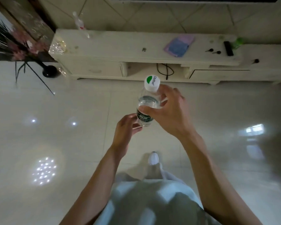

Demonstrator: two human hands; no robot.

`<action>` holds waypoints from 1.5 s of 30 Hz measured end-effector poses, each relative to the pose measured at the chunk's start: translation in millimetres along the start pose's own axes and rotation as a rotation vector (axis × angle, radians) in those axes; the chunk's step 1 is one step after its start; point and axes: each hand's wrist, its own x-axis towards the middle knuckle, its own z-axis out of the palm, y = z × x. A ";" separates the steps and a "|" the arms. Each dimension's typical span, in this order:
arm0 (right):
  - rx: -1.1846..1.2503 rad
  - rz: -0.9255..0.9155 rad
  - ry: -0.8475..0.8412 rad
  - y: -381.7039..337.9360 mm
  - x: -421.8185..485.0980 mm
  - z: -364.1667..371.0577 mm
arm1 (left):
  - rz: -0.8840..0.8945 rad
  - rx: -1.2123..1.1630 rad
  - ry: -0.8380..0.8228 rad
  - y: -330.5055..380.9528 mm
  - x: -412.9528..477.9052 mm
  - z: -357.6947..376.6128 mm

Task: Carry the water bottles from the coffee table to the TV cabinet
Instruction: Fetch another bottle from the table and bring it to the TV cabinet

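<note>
I'm holding the water bottle (146,101) upright above the floor (55,127), right hand (168,115) gripping its shoulder, left hand (124,134) fingers (130,117) curling round its base; TV cabinet (120,46) ahead, apart.

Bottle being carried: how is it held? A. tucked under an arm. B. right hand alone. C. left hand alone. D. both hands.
D: the right hand grips the bottle near its top, and the left hand holds its lower end.
</note>
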 end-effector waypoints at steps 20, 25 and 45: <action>-0.008 -0.329 -0.237 -167.9 155.1 150.9 | 0.251 -0.272 0.418 92.4 72.9 -165.9; -0.023 -0.323 -0.164 -226.4 181.2 195.4 | 0.272 -0.264 0.361 128.6 103.5 -240.0; 0.021 -0.310 -0.273 -352.9 298.2 353.3 | 0.280 -0.276 0.441 199.1 196.7 -415.5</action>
